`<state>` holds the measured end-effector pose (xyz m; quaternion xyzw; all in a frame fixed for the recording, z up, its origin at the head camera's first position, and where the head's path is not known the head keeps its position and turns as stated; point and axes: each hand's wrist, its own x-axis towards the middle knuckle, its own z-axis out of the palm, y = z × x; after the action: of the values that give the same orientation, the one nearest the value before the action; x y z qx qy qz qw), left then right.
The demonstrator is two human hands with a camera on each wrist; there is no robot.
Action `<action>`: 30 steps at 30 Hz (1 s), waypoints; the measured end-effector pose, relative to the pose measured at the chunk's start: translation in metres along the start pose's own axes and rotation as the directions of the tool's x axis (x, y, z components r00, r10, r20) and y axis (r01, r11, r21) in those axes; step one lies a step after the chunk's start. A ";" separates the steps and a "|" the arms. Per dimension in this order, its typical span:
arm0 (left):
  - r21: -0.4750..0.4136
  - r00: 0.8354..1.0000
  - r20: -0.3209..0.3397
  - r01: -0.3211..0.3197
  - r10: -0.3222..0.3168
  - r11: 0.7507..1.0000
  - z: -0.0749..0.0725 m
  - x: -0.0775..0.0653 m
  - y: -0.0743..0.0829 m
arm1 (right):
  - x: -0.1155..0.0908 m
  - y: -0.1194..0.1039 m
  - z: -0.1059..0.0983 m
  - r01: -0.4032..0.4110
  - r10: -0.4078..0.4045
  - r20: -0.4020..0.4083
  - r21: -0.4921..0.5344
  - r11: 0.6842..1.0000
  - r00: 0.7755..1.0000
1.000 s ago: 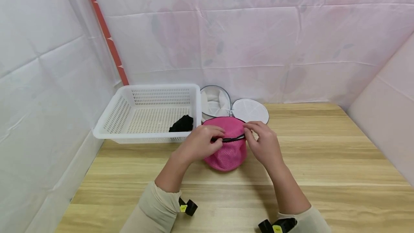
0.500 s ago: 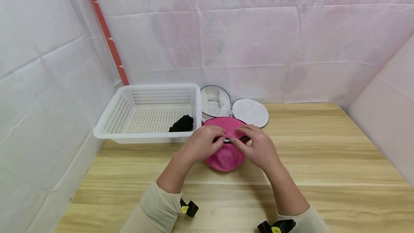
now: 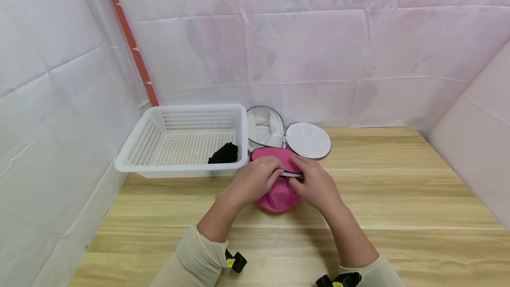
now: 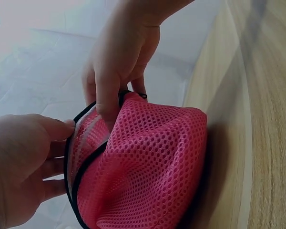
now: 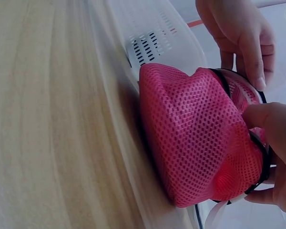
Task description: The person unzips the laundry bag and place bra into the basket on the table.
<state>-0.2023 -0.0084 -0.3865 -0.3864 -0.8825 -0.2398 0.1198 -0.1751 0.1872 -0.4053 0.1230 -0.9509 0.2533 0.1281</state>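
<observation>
A round pink mesh laundry bag [image 3: 279, 196] with black piping stands on the table between both hands. Its lid is partly parted from the body along the front, and a pale inner band shows in the gap. My left hand [image 3: 256, 178] pinches the lid's edge, thumb on one side and fingers behind, as the left wrist view shows. On the opposite side my right hand [image 3: 316, 185] grips the bag's rim [image 5: 264, 167], its thumb [image 5: 257, 114] reaching over into the opening. The bag's inside is mostly hidden.
To the left stands a white perforated basket [image 3: 159, 169] with a crumpled black cloth [image 3: 224, 153] in its right corner. Behind the bag lies a white mesh bag [image 3: 264, 123], with a white round lid [image 3: 308, 140] beside it. Cloth-like walls [image 3: 303, 48] rise around the wooden table [image 3: 398, 198].
My right hand has moved in from the right end of the lid's edge toward the middle and now grips the rim. The gap under the lid shows more, and the lid has shifted slightly nearer.
</observation>
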 end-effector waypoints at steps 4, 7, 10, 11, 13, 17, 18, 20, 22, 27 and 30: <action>-0.008 0.995 -0.093 -0.044 0.043 0.999 0.001 0.000 0.000 | 0.000 0.001 0.003 0.000 0.000 -0.038 0.009 1.000 0.999; -0.025 0.968 -0.235 -0.092 0.084 0.995 -0.001 0.001 0.000 | 0.001 0.002 0.002 -0.009 0.013 -0.098 0.043 0.999 0.995; -0.030 0.923 -0.370 -0.127 0.107 0.991 -0.003 0.001 -0.001 | 0.002 0.004 0.002 -0.045 0.062 -0.179 0.095 0.994 0.982; -0.031 0.910 -0.400 -0.132 0.109 0.991 -0.004 0.001 -0.001 | 0.002 0.005 0.002 -0.059 0.081 -0.206 0.111 0.992 0.975; -0.028 0.897 -0.430 -0.127 0.103 0.992 -0.005 0.001 -0.001 | 0.002 0.005 0.002 -0.087 0.124 -0.259 0.149 0.985 0.958; -0.030 0.923 -0.381 -0.075 0.059 0.997 -0.006 0.000 -0.002 | 0.003 0.007 0.001 -0.124 0.206 -0.359 0.237 0.963 0.910; -0.029 0.936 -0.351 -0.055 0.041 0.998 -0.006 -0.001 -0.002 | 0.003 0.007 0.001 -0.133 0.230 -0.377 0.266 0.955 0.897; -0.026 0.961 -0.277 -0.008 0.001 1.000 -0.006 -0.001 -0.002 | 0.004 0.010 0.001 -0.152 0.282 -0.408 0.323 0.934 0.868; -0.022 0.979 -0.202 0.034 -0.038 0.999 -0.007 -0.001 -0.002 | 0.004 0.012 0.001 -0.173 0.342 -0.421 0.391 0.904 0.840; 0.001 0.994 -0.066 0.092 -0.091 0.996 -0.006 -0.001 -0.002 | 0.008 0.019 -0.001 -0.214 0.532 -0.365 0.635 0.742 0.764; 0.009 0.994 0.000 0.113 -0.113 0.994 -0.004 -0.001 -0.003 | 0.010 0.022 -0.004 -0.189 0.635 -0.217 0.841 0.508 0.742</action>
<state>-0.2035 -0.0130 -0.3850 -0.3352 -0.9041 -0.2423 0.1075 -0.1900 0.2062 -0.4091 -0.1450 -0.6763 0.6821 0.2372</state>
